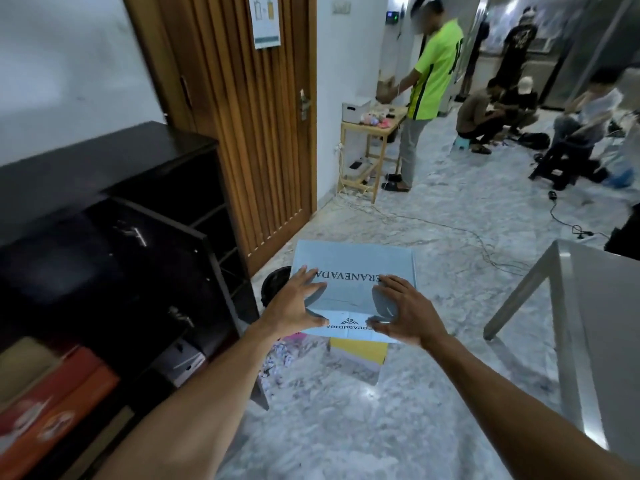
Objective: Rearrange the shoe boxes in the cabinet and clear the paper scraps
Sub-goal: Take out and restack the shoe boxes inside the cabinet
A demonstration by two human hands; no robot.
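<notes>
**A:** where's the pale blue cardboard shoe box (353, 268) at?

**B:** low over a yellow box (358, 351) and white paper scraps (280, 358), right of the open black wooden cabinet (104, 202). Both the left hand (294, 303) and right hand (405, 313) clamp its near edge, fingers splayed on the lid, thumbs on the front. I'd keep it level sliding in.

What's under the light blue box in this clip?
A yellow box shows beneath the light blue box, paper scraps beside it on the floor. Its top and any contact are covered.
</notes>
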